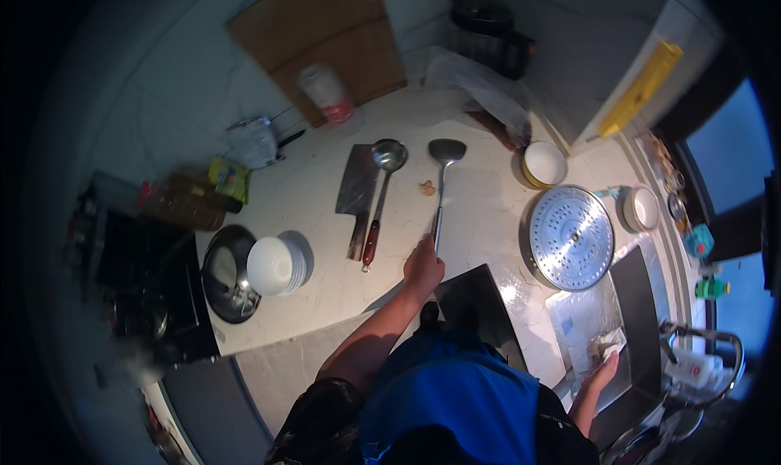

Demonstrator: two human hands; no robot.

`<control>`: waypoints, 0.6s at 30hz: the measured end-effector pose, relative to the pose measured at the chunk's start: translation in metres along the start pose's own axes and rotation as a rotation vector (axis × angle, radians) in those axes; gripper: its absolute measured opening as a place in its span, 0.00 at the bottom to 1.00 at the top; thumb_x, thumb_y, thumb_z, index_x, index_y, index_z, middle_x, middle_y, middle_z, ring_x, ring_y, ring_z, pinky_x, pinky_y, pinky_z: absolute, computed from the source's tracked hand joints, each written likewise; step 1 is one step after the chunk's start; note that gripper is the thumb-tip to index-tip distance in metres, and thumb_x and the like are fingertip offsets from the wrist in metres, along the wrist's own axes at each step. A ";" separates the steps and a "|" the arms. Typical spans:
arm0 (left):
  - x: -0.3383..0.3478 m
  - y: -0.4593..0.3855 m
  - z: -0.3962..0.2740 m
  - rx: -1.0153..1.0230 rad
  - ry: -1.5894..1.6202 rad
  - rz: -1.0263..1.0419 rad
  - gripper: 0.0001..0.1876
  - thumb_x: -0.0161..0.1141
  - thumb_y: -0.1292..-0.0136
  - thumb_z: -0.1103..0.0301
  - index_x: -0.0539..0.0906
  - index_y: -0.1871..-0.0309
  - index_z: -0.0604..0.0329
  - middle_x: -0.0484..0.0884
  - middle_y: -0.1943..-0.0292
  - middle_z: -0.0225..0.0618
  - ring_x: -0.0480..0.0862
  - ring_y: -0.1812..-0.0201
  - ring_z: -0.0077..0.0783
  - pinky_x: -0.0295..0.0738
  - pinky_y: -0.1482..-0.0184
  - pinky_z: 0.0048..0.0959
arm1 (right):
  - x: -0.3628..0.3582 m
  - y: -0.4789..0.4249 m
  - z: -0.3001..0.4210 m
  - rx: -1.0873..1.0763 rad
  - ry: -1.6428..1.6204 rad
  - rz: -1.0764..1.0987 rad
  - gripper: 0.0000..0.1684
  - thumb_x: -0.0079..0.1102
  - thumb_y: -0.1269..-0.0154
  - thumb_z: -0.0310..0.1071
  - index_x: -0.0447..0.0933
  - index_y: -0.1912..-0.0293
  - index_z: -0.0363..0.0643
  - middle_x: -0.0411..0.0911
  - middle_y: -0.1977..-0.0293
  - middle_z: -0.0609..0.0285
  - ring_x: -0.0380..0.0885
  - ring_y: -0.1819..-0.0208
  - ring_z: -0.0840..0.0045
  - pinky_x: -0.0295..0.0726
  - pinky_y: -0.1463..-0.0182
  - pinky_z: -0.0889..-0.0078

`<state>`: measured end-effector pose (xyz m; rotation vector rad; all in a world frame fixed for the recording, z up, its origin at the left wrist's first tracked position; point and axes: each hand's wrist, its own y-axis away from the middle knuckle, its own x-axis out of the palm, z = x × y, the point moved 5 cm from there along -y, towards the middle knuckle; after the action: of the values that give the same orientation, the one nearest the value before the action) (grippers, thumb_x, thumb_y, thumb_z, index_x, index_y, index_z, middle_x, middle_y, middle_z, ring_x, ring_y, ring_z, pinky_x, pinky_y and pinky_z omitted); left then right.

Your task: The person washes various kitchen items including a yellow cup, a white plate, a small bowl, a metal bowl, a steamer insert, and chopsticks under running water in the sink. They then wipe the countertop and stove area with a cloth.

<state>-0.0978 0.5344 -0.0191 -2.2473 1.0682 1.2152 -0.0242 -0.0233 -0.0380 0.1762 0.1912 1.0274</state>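
My left hand [424, 266] is closed around the handle of a metal wok spatula [447, 152] lying on the pale countertop. To its left lie a steel ladle [388, 155] with a red-brown handle and a cleaver [357, 181]. A small brown scrap [427, 188] sits between the ladle and the spatula. My right hand [601, 373] grips a crumpled white cloth [607, 343] over the metal ledge beside the sink. Beyond that hand, a round perforated steel steamer tray [572, 237] rests on the counter.
Stacked white bowls [271, 266] stand by a dark wok [229, 276] at left. A yellow bowl [545, 164] and a small bowl [640, 208] flank the steamer tray. The faucet [708, 337] is at right. A cutting board [329, 32] leans on the wall, behind a can [327, 93].
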 end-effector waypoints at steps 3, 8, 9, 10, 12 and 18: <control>-0.013 -0.009 0.014 -0.083 0.030 0.040 0.25 0.53 0.49 0.71 0.69 0.44 0.62 0.75 0.53 0.49 0.76 0.52 0.49 0.73 0.50 0.39 | 0.071 0.022 0.028 -0.161 0.172 0.423 0.21 0.43 0.31 0.40 0.70 0.50 0.32 0.73 0.56 0.55 0.71 0.57 0.72 0.70 0.52 0.72; -0.051 -0.007 0.056 -0.113 -0.106 -0.046 0.19 0.53 0.47 0.70 0.73 0.49 0.62 0.75 0.55 0.49 0.77 0.54 0.48 0.74 0.53 0.39 | 0.227 0.121 0.045 -0.241 0.594 1.010 0.19 0.45 0.32 0.35 0.70 0.47 0.33 0.74 0.54 0.54 0.73 0.53 0.72 0.70 0.47 0.71; -0.061 -0.007 0.054 -0.118 -0.132 -0.052 0.18 0.53 0.47 0.70 0.74 0.51 0.62 0.75 0.56 0.49 0.77 0.55 0.49 0.74 0.53 0.40 | 0.259 0.141 0.042 -0.417 0.413 1.114 0.16 0.45 0.33 0.33 0.70 0.51 0.33 0.73 0.54 0.46 0.73 0.52 0.59 0.70 0.48 0.64; -0.069 -0.010 0.052 -0.124 -0.155 -0.064 0.16 0.54 0.47 0.70 0.75 0.53 0.62 0.75 0.58 0.48 0.77 0.55 0.49 0.74 0.54 0.40 | 0.283 0.161 0.041 -0.592 0.376 1.164 0.15 0.47 0.35 0.32 0.71 0.52 0.34 0.73 0.53 0.46 0.72 0.50 0.56 0.70 0.47 0.61; -0.082 -0.013 0.059 -0.126 -0.202 -0.148 0.13 0.57 0.49 0.70 0.76 0.59 0.63 0.74 0.61 0.47 0.75 0.54 0.50 0.73 0.56 0.41 | 0.323 0.205 0.048 -0.879 0.341 1.195 0.18 0.51 0.39 0.29 0.71 0.49 0.36 0.73 0.53 0.45 0.71 0.51 0.52 0.71 0.47 0.56; -0.094 -0.027 0.074 0.064 -0.301 -0.290 0.14 0.60 0.50 0.67 0.76 0.63 0.65 0.73 0.58 0.50 0.74 0.56 0.54 0.71 0.56 0.46 | 0.393 0.330 0.000 -1.302 0.622 1.665 0.23 0.54 0.41 0.40 0.70 0.44 0.51 0.63 0.41 0.51 0.60 0.39 0.57 0.58 0.37 0.49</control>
<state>-0.1498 0.6393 0.0170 -2.0034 0.6341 1.3161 -0.1004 0.4823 0.0101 -1.4311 -0.1687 2.6071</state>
